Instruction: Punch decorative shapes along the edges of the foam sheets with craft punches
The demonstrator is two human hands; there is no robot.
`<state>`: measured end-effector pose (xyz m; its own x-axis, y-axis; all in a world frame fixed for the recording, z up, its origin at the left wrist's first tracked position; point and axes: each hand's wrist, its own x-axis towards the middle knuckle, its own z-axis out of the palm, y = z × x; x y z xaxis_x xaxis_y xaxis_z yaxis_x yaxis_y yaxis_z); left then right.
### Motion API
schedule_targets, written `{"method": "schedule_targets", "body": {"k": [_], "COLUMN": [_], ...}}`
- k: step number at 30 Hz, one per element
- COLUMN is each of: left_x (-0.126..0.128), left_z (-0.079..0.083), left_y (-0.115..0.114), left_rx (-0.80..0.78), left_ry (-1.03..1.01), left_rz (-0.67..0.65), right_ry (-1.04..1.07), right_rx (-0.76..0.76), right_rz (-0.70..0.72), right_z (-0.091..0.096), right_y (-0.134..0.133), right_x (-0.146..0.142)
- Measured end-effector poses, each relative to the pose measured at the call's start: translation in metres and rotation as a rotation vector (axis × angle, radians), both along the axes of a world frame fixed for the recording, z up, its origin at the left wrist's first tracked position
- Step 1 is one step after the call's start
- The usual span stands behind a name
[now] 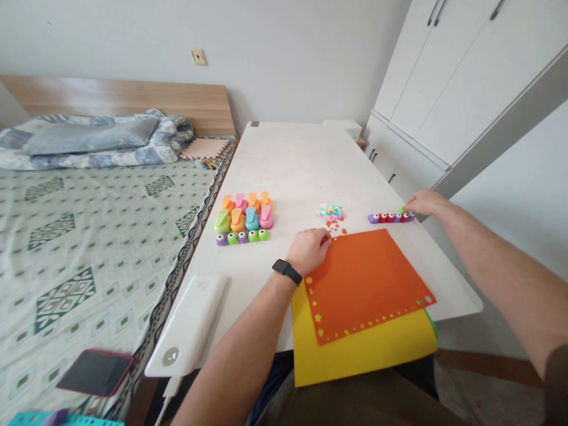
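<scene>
The right hand [423, 203] touches a green punch [402, 209] at the end of the punch row [390, 218], which runs left from the grip. I cannot tell whether the grip has closed. The left hand [308, 251], fisted, pins the orange sheet [368, 278]. Best to pinch squarely, sparing the neighbours.

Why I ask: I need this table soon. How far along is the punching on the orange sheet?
Done: the orange sheet shows punched shapes along its left and bottom edges, and cut-outs lie beyond it. In hand: the left hand rests on its top corner while the right hand touches the row of small punches. Remaining: its top and right edges look unpunched, the yellow sheet too.
</scene>
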<state>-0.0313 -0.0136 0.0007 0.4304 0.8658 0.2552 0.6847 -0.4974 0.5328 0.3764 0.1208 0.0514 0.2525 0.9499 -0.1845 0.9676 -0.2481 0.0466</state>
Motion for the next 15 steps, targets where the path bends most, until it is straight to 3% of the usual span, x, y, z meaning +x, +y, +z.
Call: {"method": "schedule_targets", "body": {"k": [4, 9, 13, 15], "left_x": [0.000, -0.001, -0.002, -0.003], "left_z": [0.001, 0.002, 0.003, 0.003], "left_y": [-0.001, 0.000, 0.001, 0.001], "left_rx": [-0.009, -0.027, -0.048, -0.057], "left_ry": [-0.006, -0.041, -0.083, -0.103], "left_rz": [0.005, 0.006, 0.001, 0.005], "right_ry": [0.009, 0.060, 0.364, 0.600], "right_rx": [0.070, 0.282, 0.439, 0.408], "right_rz": [-0.005, 0.015, 0.150, 0.227], "right_z": [-0.001, 0.012, 0.018, 0.013], "right_y": [-0.002, -0.013, -0.038, -0.053], "right_x": [-0.002, -0.025, -0.071, -0.099]}}
